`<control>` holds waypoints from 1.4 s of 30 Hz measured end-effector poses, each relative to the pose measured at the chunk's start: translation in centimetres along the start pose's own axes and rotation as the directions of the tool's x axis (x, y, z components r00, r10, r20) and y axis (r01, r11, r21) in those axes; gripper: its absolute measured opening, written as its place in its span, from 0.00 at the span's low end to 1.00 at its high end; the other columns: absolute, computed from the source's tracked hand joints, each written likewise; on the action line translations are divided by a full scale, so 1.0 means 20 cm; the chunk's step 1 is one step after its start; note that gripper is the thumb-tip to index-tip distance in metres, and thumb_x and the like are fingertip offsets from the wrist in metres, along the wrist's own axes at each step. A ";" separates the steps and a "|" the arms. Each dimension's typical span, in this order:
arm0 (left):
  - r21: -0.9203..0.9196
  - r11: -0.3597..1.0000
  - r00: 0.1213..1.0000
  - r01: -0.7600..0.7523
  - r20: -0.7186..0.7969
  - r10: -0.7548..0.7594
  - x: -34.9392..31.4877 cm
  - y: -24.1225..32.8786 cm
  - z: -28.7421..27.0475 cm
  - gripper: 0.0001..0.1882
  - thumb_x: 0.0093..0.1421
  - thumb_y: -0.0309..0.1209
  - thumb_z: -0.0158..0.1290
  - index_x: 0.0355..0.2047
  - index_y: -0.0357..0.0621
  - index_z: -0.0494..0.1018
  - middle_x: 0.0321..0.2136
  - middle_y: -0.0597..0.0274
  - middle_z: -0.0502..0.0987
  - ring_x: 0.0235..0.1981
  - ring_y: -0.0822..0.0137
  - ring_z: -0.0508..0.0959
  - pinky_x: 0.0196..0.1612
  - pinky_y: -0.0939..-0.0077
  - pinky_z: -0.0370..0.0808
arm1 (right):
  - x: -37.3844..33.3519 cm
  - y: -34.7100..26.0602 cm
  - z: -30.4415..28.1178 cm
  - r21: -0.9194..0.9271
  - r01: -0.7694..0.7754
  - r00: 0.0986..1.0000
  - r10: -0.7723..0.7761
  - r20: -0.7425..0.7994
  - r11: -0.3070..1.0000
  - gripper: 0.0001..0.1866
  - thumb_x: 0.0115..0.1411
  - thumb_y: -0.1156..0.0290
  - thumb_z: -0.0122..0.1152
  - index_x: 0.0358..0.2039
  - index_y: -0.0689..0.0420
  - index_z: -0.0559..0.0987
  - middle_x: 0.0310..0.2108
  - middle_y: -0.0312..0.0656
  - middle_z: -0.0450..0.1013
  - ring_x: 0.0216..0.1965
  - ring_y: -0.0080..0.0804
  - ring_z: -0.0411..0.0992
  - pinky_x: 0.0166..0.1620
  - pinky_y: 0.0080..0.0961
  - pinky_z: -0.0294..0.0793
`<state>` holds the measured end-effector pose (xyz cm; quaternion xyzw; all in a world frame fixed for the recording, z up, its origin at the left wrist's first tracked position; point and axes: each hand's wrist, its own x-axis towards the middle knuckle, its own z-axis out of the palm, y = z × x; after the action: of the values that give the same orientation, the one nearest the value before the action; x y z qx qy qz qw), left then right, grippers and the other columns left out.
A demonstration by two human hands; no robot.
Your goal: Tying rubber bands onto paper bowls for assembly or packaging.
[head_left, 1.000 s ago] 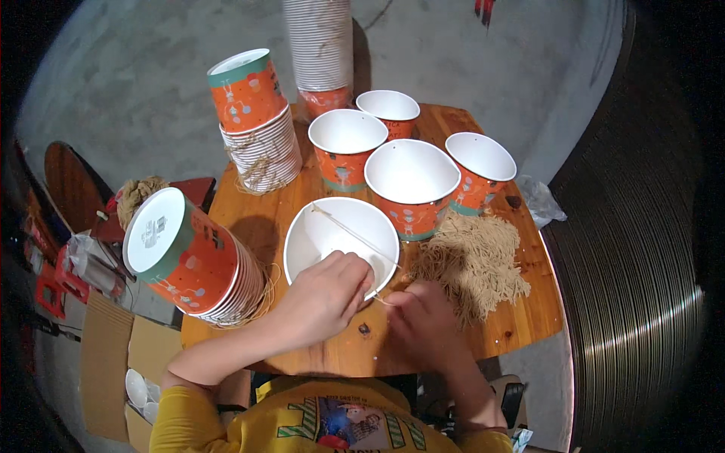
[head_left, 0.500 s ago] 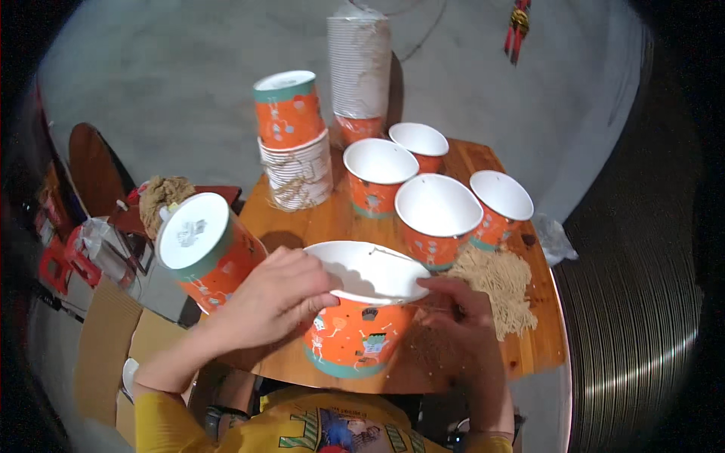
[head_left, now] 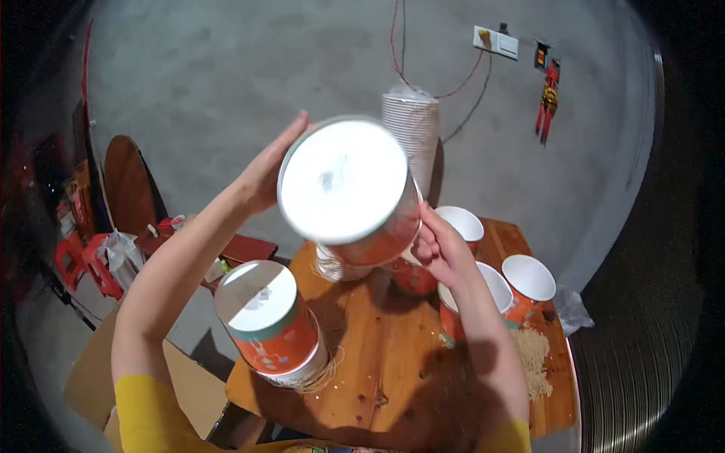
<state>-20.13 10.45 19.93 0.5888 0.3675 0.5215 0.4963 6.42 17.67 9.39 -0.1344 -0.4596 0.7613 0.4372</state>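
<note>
Both my hands hold an orange paper bucket [head_left: 343, 181] up over the far side of the table. It is upside down, its white base tilted toward me, slightly blurred. My left hand [head_left: 266, 175] grips its left side, the fingers partly hidden behind it. My right hand [head_left: 440, 249] holds it low on the right, near the rim. Just below and behind it shows a stack of white bucket rims [head_left: 340, 264] with twine, its top hidden. Nearer, on the left, stands an upturned stack of buckets [head_left: 264, 317] with loose twine around its rims.
Upright white-lined buckets [head_left: 529, 278] stand on the right of the wooden table [head_left: 377, 400], beside a heap of beige twine [head_left: 532, 362]. A tall wrapped bucket stack [head_left: 411, 128] stands at the back by the wall. An open cardboard box [head_left: 189, 389] is at lower left.
The upright bucket before me is gone from the near table; an upturned one is now raised in both hands toward the back. My view has shifted up and left.
</note>
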 end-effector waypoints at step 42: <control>0.392 0.918 0.995 0.059 -0.102 -0.020 0.56 -0.64 -0.47 0.53 0.56 0.71 0.30 0.66 0.50 0.23 0.68 0.50 0.36 0.68 0.55 0.40 0.66 0.58 0.44 | 0.99 0.33 -0.25 -0.677 0.209 0.885 -0.431 -0.176 0.706 0.32 0.65 0.45 0.40 0.41 0.69 0.73 0.43 0.46 0.70 0.45 0.31 0.65 0.51 0.29 0.63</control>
<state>-26.11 26.03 10.03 0.6434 0.5002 0.4544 0.3596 -5.61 34.95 5.21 -0.3143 -0.6296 0.4367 0.5605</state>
